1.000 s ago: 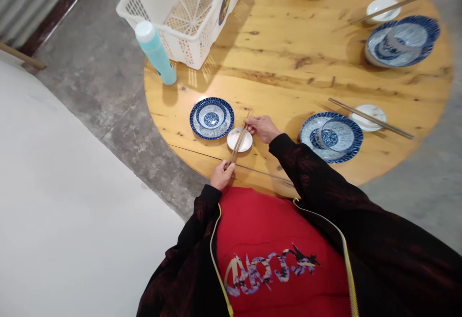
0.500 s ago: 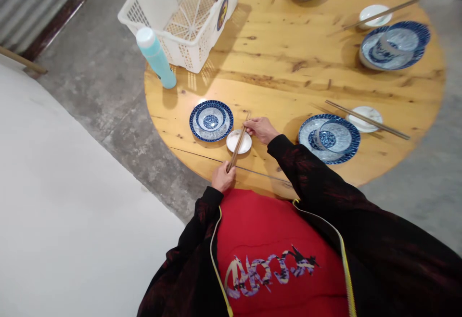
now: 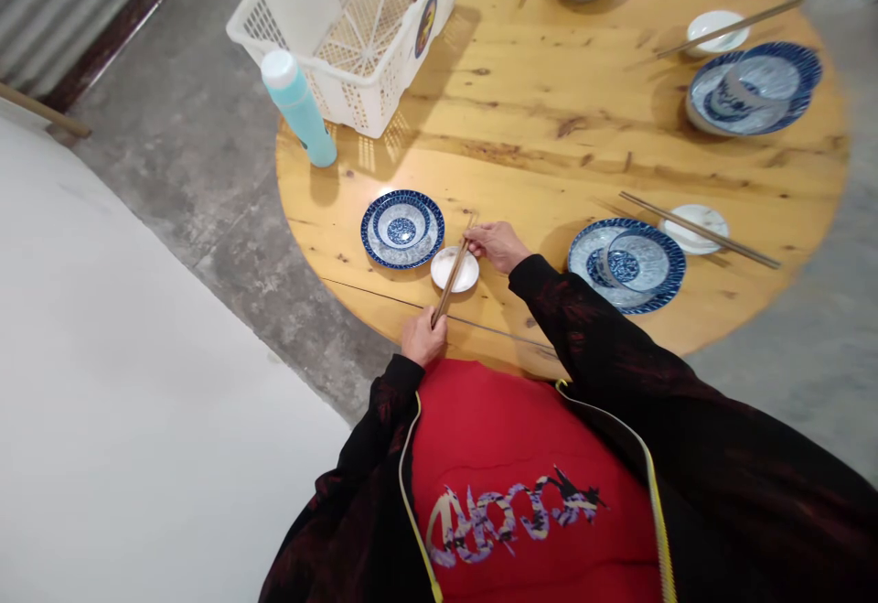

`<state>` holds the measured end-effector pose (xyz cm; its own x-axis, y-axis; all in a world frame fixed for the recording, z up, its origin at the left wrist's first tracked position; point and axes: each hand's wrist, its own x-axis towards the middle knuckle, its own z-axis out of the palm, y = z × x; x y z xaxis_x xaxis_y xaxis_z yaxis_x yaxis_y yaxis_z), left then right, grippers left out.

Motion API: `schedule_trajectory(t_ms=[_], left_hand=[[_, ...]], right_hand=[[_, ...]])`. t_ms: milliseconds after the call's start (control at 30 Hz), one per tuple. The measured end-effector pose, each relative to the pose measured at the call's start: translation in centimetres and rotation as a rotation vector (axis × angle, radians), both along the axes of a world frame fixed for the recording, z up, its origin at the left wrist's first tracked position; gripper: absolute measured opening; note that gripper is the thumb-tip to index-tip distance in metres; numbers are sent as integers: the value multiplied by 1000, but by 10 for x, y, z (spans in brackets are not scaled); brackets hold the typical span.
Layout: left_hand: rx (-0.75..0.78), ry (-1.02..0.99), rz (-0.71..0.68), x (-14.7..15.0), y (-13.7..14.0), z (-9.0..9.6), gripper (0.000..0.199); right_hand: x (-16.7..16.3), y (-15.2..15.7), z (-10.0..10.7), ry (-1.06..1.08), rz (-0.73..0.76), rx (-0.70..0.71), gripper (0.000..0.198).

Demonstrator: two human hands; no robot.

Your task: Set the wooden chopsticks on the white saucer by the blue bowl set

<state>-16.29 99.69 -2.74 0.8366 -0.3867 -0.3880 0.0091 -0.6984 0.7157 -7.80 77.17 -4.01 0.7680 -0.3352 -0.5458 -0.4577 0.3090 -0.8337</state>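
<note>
so the chopsticks (image 3: 453, 272) lie across the little white dish (image 3: 455, 269), slanting between both hands. left hand (image 3: 423, 338) pinches the near ends at the desk (image 3: 535, 127) edge, right hand (image 3: 499, 244) has its fingertips closed on the far ends. just left of the right hand sits a blue patterned plate (image 3: 401, 229), and off to its right a blue plate with a bowl (image 3: 627, 263). beyond the hands are a white basket (image 3: 349, 26) and a teal bottle (image 3: 298, 107).
</note>
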Motion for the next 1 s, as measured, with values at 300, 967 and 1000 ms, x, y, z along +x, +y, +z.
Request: schedule_trajectory(t_ms=[300, 967, 1000], left_hand=[[-403, 419, 267, -2, 10, -17, 39], [-566, 779, 476, -4, 15, -16, 35], [-569, 783, 479, -5, 17, -16, 33]], right_hand=[[-10, -8, 0, 6, -42, -15, 22], [-31, -14, 9, 48, 42, -301, 23], [-33, -15, 9, 47, 30, -294, 23]])
